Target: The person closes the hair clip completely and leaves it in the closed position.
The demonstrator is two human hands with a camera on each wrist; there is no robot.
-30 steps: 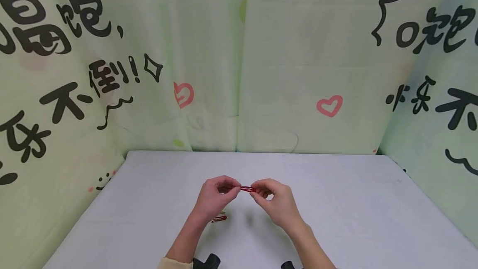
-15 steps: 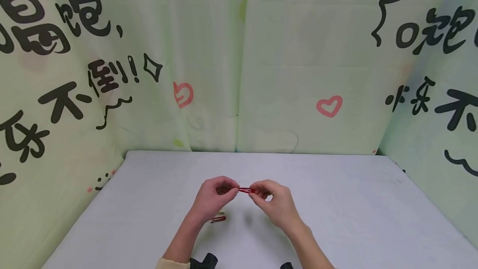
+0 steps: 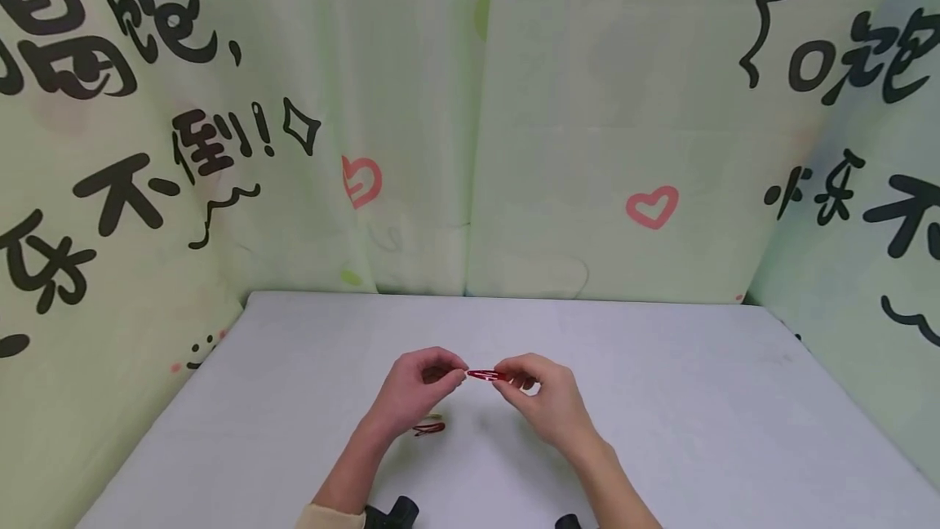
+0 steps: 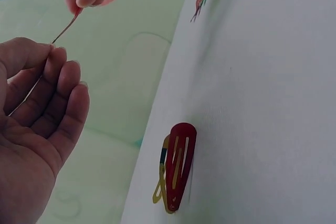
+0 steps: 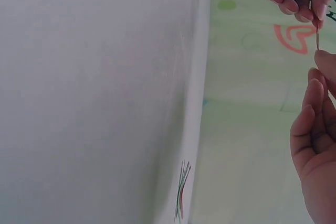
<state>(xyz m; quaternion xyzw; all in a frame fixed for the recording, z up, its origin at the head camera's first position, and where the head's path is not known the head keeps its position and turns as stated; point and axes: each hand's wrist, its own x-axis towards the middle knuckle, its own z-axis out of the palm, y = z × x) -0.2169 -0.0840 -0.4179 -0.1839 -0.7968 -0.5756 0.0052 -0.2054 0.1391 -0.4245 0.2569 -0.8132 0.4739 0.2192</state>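
Observation:
A red snap hair clip is held lengthwise between both hands above the white table. My left hand pinches its left end between thumb and index finger. My right hand pinches the other end, its fingertips covering that part. Edge-on in the left wrist view, the clip appears as a thin strip. On the table below the left hand lies a dark red snap clip, partly over a yellow clip. In the right wrist view, both hands meet at the clip near the right edge.
The white tabletop extends around the hands to a pale green printed curtain at the back and sides. Black wrist gear shows at the bottom edge. Thin coloured streaks appear by the table edge; what they are is unclear.
The held clip has tilted, so its slotted face shows more to the head camera. Both hands stay nearly in place, with the left moving slightly leftward. The head view has shifted a little.

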